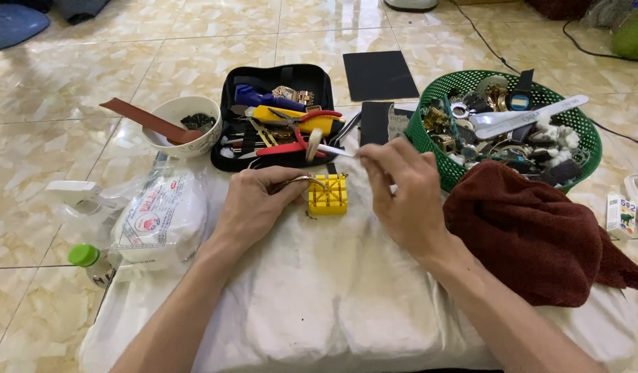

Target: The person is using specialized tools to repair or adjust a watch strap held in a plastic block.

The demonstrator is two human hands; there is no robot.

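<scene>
My left hand (258, 200) rests on a white cloth (319, 297) and pinches a thin metal watch band (302, 181) that arches onto a small yellow slotted holder block (328, 195). My right hand (402, 190) hovers just right of the block, its fingers closed on a small hammer with a white handle (333, 150) and a pale head (311, 144), held above the block.
An open black tool case (281, 114) with pliers lies behind the block. A white bowl (183, 124), a white bag (160, 217), a green-capped bottle (89, 262) sit at left. A green basket (505, 124) of watch parts and a dark red towel (533, 231) sit at right.
</scene>
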